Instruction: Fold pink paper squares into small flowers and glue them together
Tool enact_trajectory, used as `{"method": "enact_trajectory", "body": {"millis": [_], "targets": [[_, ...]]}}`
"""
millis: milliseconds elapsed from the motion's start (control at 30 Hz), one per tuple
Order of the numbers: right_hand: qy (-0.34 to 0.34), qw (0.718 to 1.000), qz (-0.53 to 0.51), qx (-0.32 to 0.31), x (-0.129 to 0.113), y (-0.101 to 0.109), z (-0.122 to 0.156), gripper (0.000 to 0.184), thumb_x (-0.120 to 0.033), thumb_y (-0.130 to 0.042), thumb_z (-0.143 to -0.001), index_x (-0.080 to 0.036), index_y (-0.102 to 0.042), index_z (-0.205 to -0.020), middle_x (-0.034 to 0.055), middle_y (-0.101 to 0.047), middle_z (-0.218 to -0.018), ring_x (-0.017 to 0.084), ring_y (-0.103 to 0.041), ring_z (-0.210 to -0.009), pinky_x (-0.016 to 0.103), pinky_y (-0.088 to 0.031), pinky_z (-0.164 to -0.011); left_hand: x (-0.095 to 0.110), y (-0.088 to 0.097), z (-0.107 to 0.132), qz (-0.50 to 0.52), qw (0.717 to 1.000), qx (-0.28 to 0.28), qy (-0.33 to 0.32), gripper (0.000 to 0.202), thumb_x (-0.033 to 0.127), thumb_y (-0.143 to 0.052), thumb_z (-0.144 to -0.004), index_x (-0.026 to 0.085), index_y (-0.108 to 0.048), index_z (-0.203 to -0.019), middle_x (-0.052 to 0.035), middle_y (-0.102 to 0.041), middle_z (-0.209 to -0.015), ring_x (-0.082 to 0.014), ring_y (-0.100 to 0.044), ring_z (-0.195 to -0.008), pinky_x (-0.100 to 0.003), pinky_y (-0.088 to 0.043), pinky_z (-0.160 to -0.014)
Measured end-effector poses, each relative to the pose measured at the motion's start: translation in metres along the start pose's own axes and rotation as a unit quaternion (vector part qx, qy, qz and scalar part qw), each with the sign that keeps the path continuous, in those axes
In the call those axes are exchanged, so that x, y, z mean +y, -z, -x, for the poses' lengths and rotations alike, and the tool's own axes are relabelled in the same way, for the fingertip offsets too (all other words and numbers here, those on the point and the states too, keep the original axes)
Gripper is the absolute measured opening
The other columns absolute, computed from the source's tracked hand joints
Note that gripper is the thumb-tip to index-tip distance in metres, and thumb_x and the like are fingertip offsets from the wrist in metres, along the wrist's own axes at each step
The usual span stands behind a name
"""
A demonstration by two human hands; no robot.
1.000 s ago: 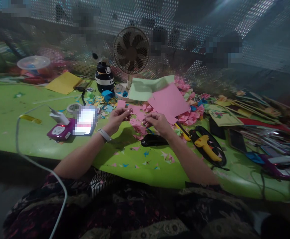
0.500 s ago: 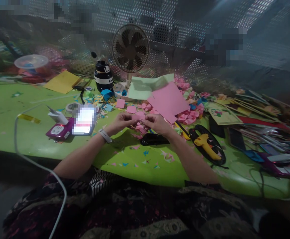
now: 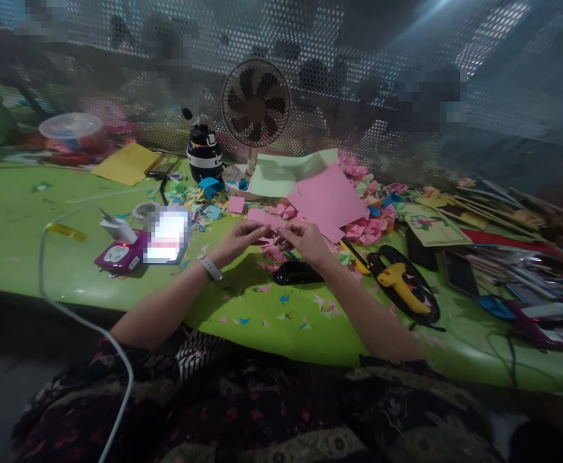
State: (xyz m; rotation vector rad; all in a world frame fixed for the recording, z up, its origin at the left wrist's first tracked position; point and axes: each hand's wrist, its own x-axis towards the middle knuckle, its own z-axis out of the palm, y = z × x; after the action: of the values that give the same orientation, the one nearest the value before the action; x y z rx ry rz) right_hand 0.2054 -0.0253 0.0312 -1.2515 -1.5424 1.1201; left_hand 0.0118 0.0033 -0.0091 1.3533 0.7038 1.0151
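My left hand (image 3: 242,238) and my right hand (image 3: 305,242) meet above the green table, fingertips close together. Between them is a small piece of pink paper (image 3: 272,222), pinched from both sides; the fingers partly cover it. Below my hands lie pink paper scraps (image 3: 274,252) and a black, elongated object (image 3: 296,273), partly hidden by my right wrist. Small pink paper squares (image 3: 236,204) rest just beyond my left hand. A large pink sheet (image 3: 328,198) lies behind my right hand, over a pile of folded pink paper pieces (image 3: 369,222).
A fan (image 3: 257,103) and a dark bottle (image 3: 204,154) stand at the back. On the left are a lit phone (image 3: 167,236), a purple power socket (image 3: 119,256) and a white cable (image 3: 42,270). To the right lies a yellow glue gun (image 3: 401,286) on a black oval.
My fingertips have shifted slightly on the pink paper, and my right fingers look more curled. The whole view has moved a little with my head.
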Motion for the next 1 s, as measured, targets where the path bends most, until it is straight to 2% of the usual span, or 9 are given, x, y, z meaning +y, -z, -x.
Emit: {"method": "enact_trajectory", "body": {"millis": [100,200,300,367,467,600,667,800,1000], "targets": [[0.007,0.998,0.027,-0.047,-0.003,-0.008,0.008,0.031,-0.045,-0.073,-0.079,-0.017,-0.062,-0.07,0.0035,-0.07,-0.069,0.015,-0.068,-0.061,0.027,-0.054,-0.062,0.0,-0.012,0.004,0.049,0.998,0.047,0.006,0.05,0.061,-0.082,-0.067,0.014,-0.072,-0.079,-0.0016,-0.07,-0.076,-0.0118,-0.066,-0.074,-0.028,-0.056,-0.078],[0.03,0.993,0.071,-0.09,-0.005,-0.006,0.011,0.02,-0.035,-0.066,-0.082,-0.017,-0.065,-0.074,0.0041,-0.071,-0.073,0.015,-0.067,-0.065,0.029,-0.053,-0.063,0.001,-0.013,0.005,0.075,0.994,0.074,0.017,0.048,0.056,-0.087,-0.063,0.014,-0.067,-0.072,0.0023,-0.064,-0.069,-0.0075,-0.06,-0.064,-0.023,-0.054,-0.07],[0.094,0.988,0.104,-0.061,-0.004,0.002,0.01,0.011,-0.028,-0.068,-0.078,-0.018,-0.065,-0.083,0.0019,-0.068,-0.074,0.015,-0.063,-0.065,0.029,-0.052,-0.062,0.005,-0.007,0.004,0.093,0.993,0.06,0.041,0.046,0.053,-0.088,-0.064,0.014,-0.065,-0.072,0.002,-0.063,-0.069,-0.008,-0.06,-0.064,-0.022,-0.053,-0.066],[0.152,0.981,0.114,-0.035,-0.003,0.008,0.008,0.02,-0.024,-0.07,-0.077,-0.019,-0.064,-0.095,0.0015,-0.067,-0.081,0.015,-0.063,-0.069,0.029,-0.052,-0.064,0.006,-0.003,0.004,0.104,0.992,0.045,0.06,0.043,0.05,-0.088,-0.066,0.014,-0.064,-0.073,0.0011,-0.063,-0.069,-0.0089,-0.062,-0.066,-0.022,-0.053,-0.065],[0.223,0.964,0.129,-0.066,-0.002,0.014,0.006,0.025,-0.024,-0.07,-0.082,-0.022,-0.068,-0.107,0.004,-0.068,-0.096,0.015,-0.064,-0.079,0.03,-0.055,-0.07,0.005,0.001,0.003,0.111,0.991,0.018,0.078,0.04,0.047,-0.087,-0.069,0.014,-0.064,-0.074,0.0003,-0.064,-0.07,-0.009,-0.062,-0.066,-0.023,-0.054,-0.064],[0.292,0.94,0.153,-0.086,0.002,0.014,0.003,0.006,-0.028,-0.072,-0.087,-0.026,-0.076,-0.091,0.005,-0.066,-0.098,0.019,-0.063,-0.094,0.036,-0.055,-0.084,0.001,0.002,0.002,0.091,0.991,-0.028,0.092,0.039,0.047,-0.086,-0.07,0.013,-0.066,-0.074,-0.0001,-0.065,-0.071,-0.0082,-0.061,-0.063,-0.022,-0.054,-0.062],[0.303,0.938,0.148,-0.076,0.006,0.014,0.001,0.007,-0.032,-0.073,-0.088,-0.027,-0.078,-0.089,0.0049,-0.065,-0.097,0.019,-0.061,-0.096,0.036,-0.055,-0.085,0.0,0.002,0.002,0.074,0.992,-0.039,0.091,0.038,0.047,-0.086,-0.071,0.013,-0.067,-0.075,-0.0004,-0.065,-0.07,-0.0084,-0.061,-0.063,-0.022,-0.054,-0.061],[0.301,0.942,0.132,-0.062,0.013,0.014,-0.003,0.015,-0.041,-0.073,-0.088,-0.027,-0.077,-0.091,0.0049,-0.062,-0.097,0.019,-0.06,-0.093,0.032,-0.055,-0.077,-0.001,0.002,0.003,0.043,0.995,-0.042,0.086,0.033,0.044,-0.084,-0.074,0.013,-0.07,-0.076,-0.0008,-0.067,-0.069,-0.0091,-0.062,-0.062,-0.023,-0.055,-0.062],[0.258,0.957,0.125,-0.035,0.02,0.008,-0.005,0.028,-0.052,-0.071,-0.087,-0.024,-0.072,-0.086,0.0053,-0.062,-0.096,0.019,-0.06,-0.091,0.031,-0.052,-0.072,-0.004,0.0,0.003,0.024,0.995,-0.043,0.082,0.035,0.046,-0.081,-0.078,0.013,-0.072,-0.083,-0.0039,-0.071,-0.075,-0.0109,-0.065,-0.066,-0.023,-0.056,-0.062]]}}
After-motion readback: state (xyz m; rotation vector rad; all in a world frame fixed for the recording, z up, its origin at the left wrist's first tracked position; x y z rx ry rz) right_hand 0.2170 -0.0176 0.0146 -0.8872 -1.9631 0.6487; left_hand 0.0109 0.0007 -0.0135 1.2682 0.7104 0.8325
